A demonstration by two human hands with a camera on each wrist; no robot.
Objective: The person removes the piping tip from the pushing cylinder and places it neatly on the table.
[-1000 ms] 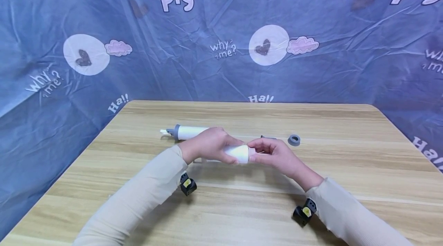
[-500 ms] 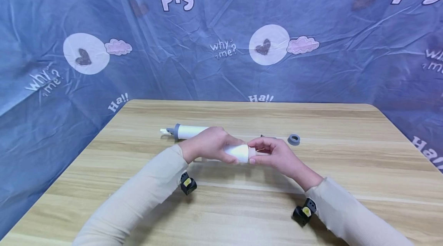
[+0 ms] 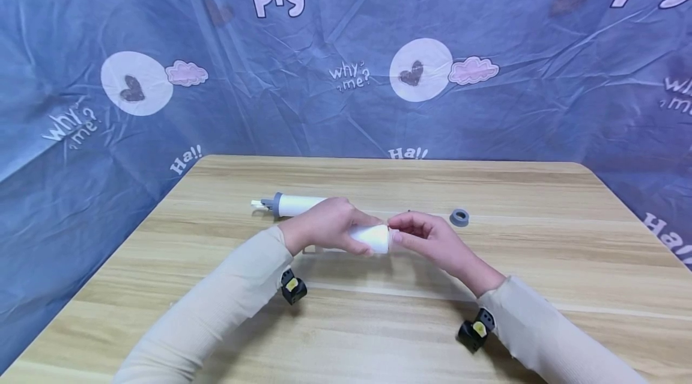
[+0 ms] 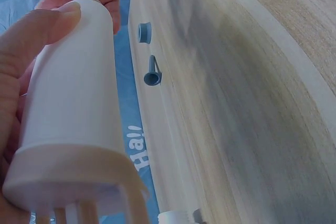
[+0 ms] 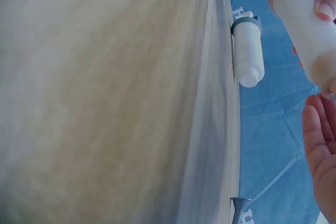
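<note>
Starts at the left, in the head view, with a grey-collared tube point(image 3: 300, 205), white and lying on its side on the wood table point(image 3: 357, 336), with the right end hidden behind the left hand point(image 3: 337, 226); shows that stepped end in the right wrist view. Grips a white tube point(image 3: 374, 238) in the left hand, with the fingers curled round and the thumb pressed along the side, holding it crosswise above the table. Reveals prongs below its beige collar point(image 4: 73, 179) in the left wrist view, mostly masked in the head view.

Has the right hand point(image 3: 435, 243) at the white tube's right end, with thumb and forefinger close against it in the head view and the fingers nearly straight and together in the right wrist view. Cannot tell a pinch there from a mere touch. Hides nearly all of a grey funnel-shaped piece point(image 4: 152, 72) behind the right hand in the head view, but gives it whole in the left wrist view. Ends with a grey ring point(image 3: 459, 218) farthest right.

Leaves a broad stretch of wood between the forearms and right of the ring; offers a narrower band behind, up to the rear edge and blue cloth point(image 3: 303, 113).
</note>
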